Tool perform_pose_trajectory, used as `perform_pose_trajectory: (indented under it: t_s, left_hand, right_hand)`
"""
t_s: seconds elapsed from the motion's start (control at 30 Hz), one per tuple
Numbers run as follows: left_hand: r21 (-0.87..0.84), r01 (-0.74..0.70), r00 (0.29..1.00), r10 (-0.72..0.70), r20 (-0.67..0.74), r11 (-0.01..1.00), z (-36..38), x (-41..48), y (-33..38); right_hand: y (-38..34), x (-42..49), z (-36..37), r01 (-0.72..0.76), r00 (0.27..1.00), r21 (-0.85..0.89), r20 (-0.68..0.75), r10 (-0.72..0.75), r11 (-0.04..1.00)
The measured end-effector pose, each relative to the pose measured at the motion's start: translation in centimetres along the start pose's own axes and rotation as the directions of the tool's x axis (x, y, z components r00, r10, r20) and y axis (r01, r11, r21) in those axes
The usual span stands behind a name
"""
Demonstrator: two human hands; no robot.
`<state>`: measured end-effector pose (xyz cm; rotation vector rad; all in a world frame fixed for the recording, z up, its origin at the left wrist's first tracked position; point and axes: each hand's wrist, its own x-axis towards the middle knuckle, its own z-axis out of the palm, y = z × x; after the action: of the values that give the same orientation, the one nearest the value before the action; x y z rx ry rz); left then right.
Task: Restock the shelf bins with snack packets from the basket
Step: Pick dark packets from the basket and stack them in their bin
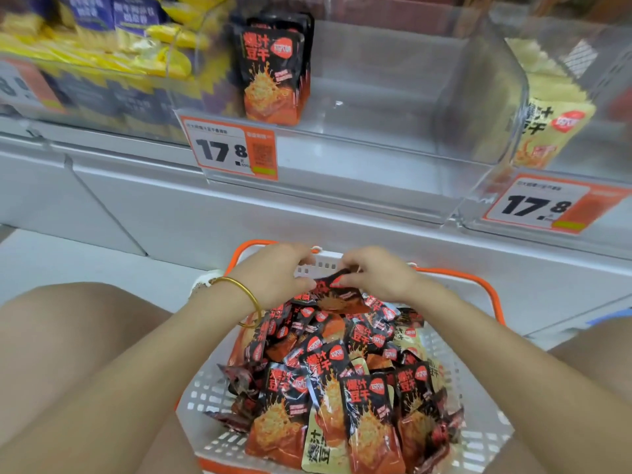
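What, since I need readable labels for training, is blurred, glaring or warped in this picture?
In the head view the yellow and purple packets at upper left are smeared; the upright red-black packets and the price tag below read sharply; the shelf front bows with wide-angle distortion; the clear bin shows faint reflections, no harsh glare.

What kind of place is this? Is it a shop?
Most likely a shop's snack aisle. Orange price tags hang on clear shelf bins, one holding snack packets, and a shopping basket below is full of the same packets.
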<state>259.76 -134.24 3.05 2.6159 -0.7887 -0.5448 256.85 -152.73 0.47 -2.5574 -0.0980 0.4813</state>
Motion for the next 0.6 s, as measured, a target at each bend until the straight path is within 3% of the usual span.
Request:
perform_pose_trajectory:
  t_s: [0.07, 0.17, 0.23, 0.37, 0.47, 0.53, 0.6]
  left_hand:
    - [-0.103, -0.021, 1.0, 0.019, -0.016, 0.995, -0.7, -0.1, 0.5]
    - [-0.199, -0.114, 0.986, 0.086, -0.146, 0.973, -3.1, -0.7, 1.6]
    - [-0.284, -0.183, 0.967, 0.121, -0.224, 0.941, -5.7, -1.6, 2.3]
    - [-0.404, -0.355, 0.875, 0.146, -0.462, 0.843, -11.8, -2.7, 3.3]
    - [-0.444, -0.434, 0.728, 0.016, -0.685, 0.784, -15.0, -1.7, 2.9]
    - [-0.332, -0.381, 0.605, -0.039, -0.796, 0.863, -16.0, -0.7, 1.5]
    - [-0.155, -0.227, 0.579, 0.005, -0.815, 0.961, -15.6, 0.6, -0.6]
  right_hand:
    - [-1.6, -1.5, -2.5, 0.018, 0.999, 0.161, -0.046, -0.011, 0.987]
    - [-3.7, -3.7, -5.0, 0.026, 0.993, 0.473, -0.114, 0.032, 0.881]
    - [-5.0, -4.8, -6.7, 0.042, 0.993, 0.568, -0.117, 0.03, 0.822]
    - [-9.2, -5.7, -11.0, 0.133, 0.988, 0.518, -0.137, -0.072, 0.845]
    - [-12.1, -4.1, -15.1, 0.231, 0.942, 0.496, -0.329, -0.065, 0.837]
    - [-13.3, -1.5, -17.5, 0.268, 0.891, 0.524, -0.454, -0.001, 0.808]
    - [-13.6, 2.1, -18.5, 0.258, 0.875, 0.549, -0.482, 0.049, 0.795]
